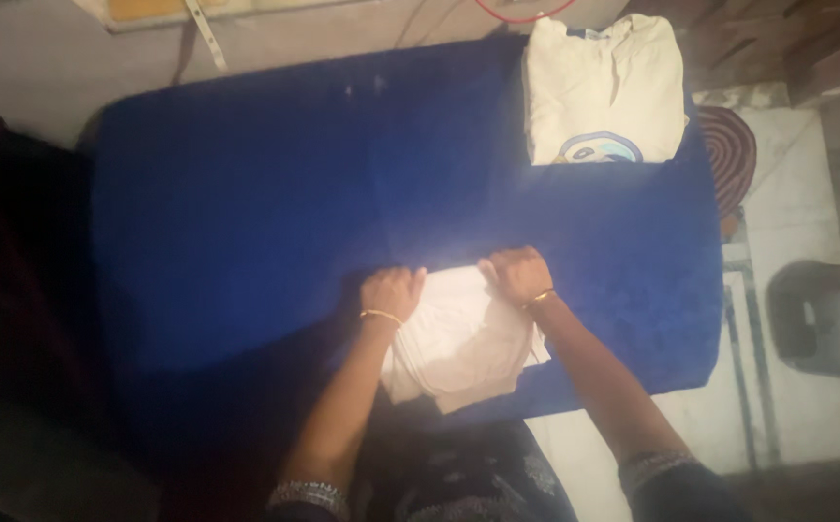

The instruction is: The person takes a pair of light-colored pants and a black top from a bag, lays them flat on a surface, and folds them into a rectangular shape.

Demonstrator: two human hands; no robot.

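A cream-white garment (458, 343) lies partly folded on the near part of a blue padded surface (246, 222). My left hand (393, 290) rests closed on the garment's far left corner. My right hand (516, 274) grips its far right edge, fingers curled over the cloth. Both wrists wear thin gold bangles. A second cream shirt (602, 89), neatly folded with a blue round print near its lower edge, sits at the far right corner of the blue surface.
A grey plastic stool (826, 319) stands on the pale floor to the right. A round striped mat (729, 155) lies beside the blue surface's right edge. The left side is dark. A wall and a strap (205, 34) are at the top.
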